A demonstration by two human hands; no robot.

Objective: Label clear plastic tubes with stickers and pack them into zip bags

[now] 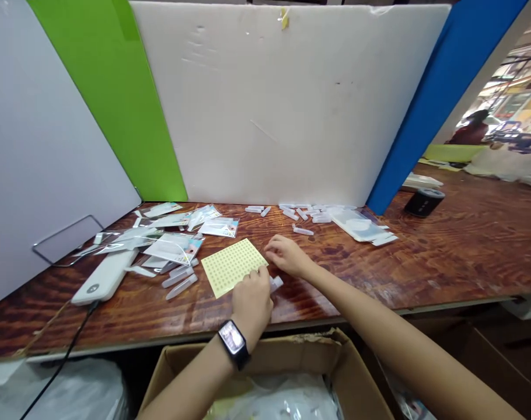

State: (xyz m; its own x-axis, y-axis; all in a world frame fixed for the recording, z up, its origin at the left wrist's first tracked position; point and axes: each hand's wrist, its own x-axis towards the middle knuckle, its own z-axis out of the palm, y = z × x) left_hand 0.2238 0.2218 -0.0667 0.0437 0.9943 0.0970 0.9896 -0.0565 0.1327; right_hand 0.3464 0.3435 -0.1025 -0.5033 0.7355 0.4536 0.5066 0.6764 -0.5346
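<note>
A pale yellow sheet of small round stickers (233, 267) lies on the brown wooden table. My left hand (252, 296), with a black watch on its wrist, is closed at the sheet's lower right part. From its right side sticks out the end of a clear plastic tube (276, 283); the rest is hidden behind the fingers. At the sheet's right corner, my right hand (286, 255) has its fingertips drawn together in a pinch. Whatever is between them is too small to make out. More capped tubes (181, 286) lie left of the sheet.
Clear packets with printed cards (173, 248) are piled at the left beside a white power bank (105, 277) with a cable. Loose tubes (304, 213) and a flat clear pack (357, 224) lie along the white board (283, 105). Below the table edge stands an open cardboard box (292, 353).
</note>
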